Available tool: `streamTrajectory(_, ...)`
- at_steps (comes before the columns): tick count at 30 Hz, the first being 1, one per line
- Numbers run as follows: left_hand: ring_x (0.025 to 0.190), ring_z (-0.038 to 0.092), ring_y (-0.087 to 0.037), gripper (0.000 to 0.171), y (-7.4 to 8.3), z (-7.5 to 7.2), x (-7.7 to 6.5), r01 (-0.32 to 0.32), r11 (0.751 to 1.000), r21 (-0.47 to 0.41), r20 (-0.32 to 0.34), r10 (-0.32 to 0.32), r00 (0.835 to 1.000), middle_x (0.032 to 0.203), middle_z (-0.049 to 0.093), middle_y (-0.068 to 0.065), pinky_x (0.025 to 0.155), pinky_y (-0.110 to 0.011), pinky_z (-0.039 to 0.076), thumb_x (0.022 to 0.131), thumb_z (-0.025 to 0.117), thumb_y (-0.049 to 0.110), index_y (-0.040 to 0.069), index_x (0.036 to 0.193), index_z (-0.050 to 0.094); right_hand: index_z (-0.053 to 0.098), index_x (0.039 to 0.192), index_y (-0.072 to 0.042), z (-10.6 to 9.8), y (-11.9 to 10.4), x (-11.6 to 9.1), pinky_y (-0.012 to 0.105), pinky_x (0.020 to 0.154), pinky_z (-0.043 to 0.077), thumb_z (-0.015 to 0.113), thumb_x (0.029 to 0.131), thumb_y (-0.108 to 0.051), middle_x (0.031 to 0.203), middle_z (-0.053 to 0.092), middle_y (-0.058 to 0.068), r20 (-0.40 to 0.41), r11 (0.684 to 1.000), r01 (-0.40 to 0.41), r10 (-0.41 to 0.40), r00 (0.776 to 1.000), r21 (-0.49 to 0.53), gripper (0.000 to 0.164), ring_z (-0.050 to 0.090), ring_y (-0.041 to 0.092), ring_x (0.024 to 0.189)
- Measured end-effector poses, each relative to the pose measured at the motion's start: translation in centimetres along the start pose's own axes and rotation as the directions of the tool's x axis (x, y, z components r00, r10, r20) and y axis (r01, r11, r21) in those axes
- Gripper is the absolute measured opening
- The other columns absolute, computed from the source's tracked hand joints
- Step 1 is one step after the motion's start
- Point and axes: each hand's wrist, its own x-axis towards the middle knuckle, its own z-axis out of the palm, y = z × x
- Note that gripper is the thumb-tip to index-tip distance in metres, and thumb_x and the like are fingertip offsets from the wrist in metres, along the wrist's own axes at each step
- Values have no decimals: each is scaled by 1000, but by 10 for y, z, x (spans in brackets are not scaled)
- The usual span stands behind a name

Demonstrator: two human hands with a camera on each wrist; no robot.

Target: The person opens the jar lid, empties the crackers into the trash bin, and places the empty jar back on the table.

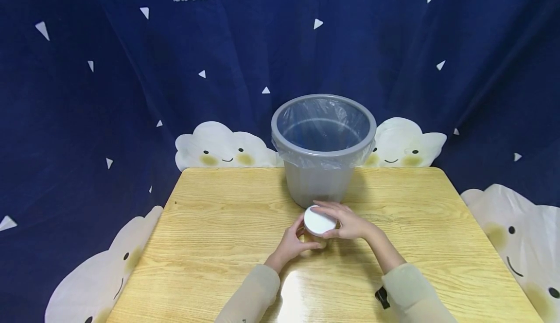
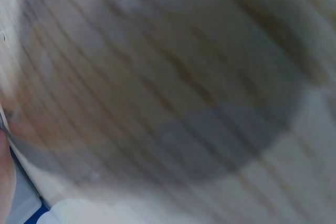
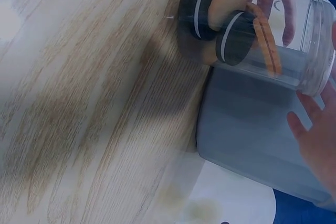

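A clear jar (image 3: 286, 80) with a white lid (image 1: 320, 221) stands upright on the wooden table. Inside it, in the right wrist view, are several sandwich cookies (image 3: 237, 39), some dark with white filling and others golden brown. My left hand (image 1: 292, 243) grips the side of the jar, fingers and thumb around it. From the right, my right hand (image 1: 348, 222) holds the lid by its rim between thumb and fingers. The left wrist view is mostly blurred, with only a sliver of a hand at its left edge.
Just behind the jar stands a grey trash bin (image 1: 312, 187) lined with a clear plastic bag (image 1: 345, 160). The wooden table (image 1: 223, 216) extends to both sides. A dark blue curtain (image 1: 131, 70) with white clouds and triangles hangs behind and around it.
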Motion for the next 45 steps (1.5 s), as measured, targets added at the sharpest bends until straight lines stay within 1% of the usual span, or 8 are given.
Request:
streamTrajectory(7, 121, 46, -21, 85, 0, 0, 0, 6, 1000, 2, -2, -6, 1000, 135, 47, -8, 98, -33, 42, 69, 79, 7, 17, 141, 33, 44, 134, -7, -3, 1, 2, 70, 95, 23, 73, 74, -26, 141, 34, 21, 38, 999, 18, -20, 999, 37, 69, 32, 47, 126)
streamTrajectory(15, 122, 44, -22, 86, 0, 0, 0, 21, 1000, 6, 6, -21, 1000, 136, 46, -8, 98, -35, 41, 70, 79, 9, 17, 141, 32, 42, 134, -8, -6, 2, 4, 69, 96, 22, 73, 74, -28, 143, 32, 20, 92, 997, 3, -10, 996, 73, 70, 30, 45, 127)
streamTrajectory(22, 123, 44, -22, 86, 0, 0, -1, 15, 1000, 0, 6, -15, 1000, 136, 45, -9, 99, -35, 41, 70, 79, 8, 16, 141, 32, 42, 135, -9, -7, 0, 4, 69, 97, 20, 73, 74, -27, 144, 30, 20, 99, 997, -15, 8, 995, 71, 71, 28, 46, 128)
streamTrajectory(27, 123, 43, -22, 87, 0, 0, -1, 20, 1000, -4, 13, -19, 1000, 137, 44, -8, 99, -34, 40, 70, 79, 8, 17, 142, 31, 41, 136, -9, -5, 1, 1, 68, 97, 21, 71, 76, -31, 145, 28, 21, 83, 999, -33, 29, 996, 44, 71, 28, 45, 128)
streamTrajectory(34, 123, 44, -22, 86, -1, 0, 0, 10, 1000, 1, 11, -10, 1000, 137, 44, -7, 99, -33, 41, 70, 79, 10, 18, 142, 32, 42, 136, -10, -3, 0, -3, 68, 95, 26, 70, 77, -37, 143, 33, 20, 13, 999, -50, 50, 999, 17, 71, 32, 44, 126)
streamTrajectory(39, 122, 44, -21, 85, -2, 0, 0, 4, 1000, 3, 7, -4, 1000, 136, 46, -7, 98, -33, 41, 70, 78, 7, 16, 141, 33, 44, 135, -11, 6, -1, -8, 65, 94, 32, 69, 76, -42, 139, 40, 18, -97, 995, -90, 85, 992, -48, 71, 39, 42, 122)
streamTrajectory(42, 122, 45, -22, 84, -2, 0, 0, -17, 1000, 1, 3, 17, 1000, 135, 47, -10, 98, -33, 41, 70, 78, 5, 14, 140, 33, 47, 134, -14, 15, -4, -10, 64, 92, 34, 68, 76, -46, 136, 44, 16, -191, 986, -131, 110, 975, -99, 69, 43, 39, 120)
streamTrajectory(45, 122, 45, -24, 83, -4, 1, 0, -37, 999, -8, 6, 37, 999, 135, 47, -11, 98, -33, 42, 70, 78, 6, 14, 140, 34, 48, 132, -16, 26, -8, -11, 63, 91, 36, 67, 75, -50, 133, 46, 14, -297, 970, -194, 145, 944, -143, 69, 47, 37, 117)
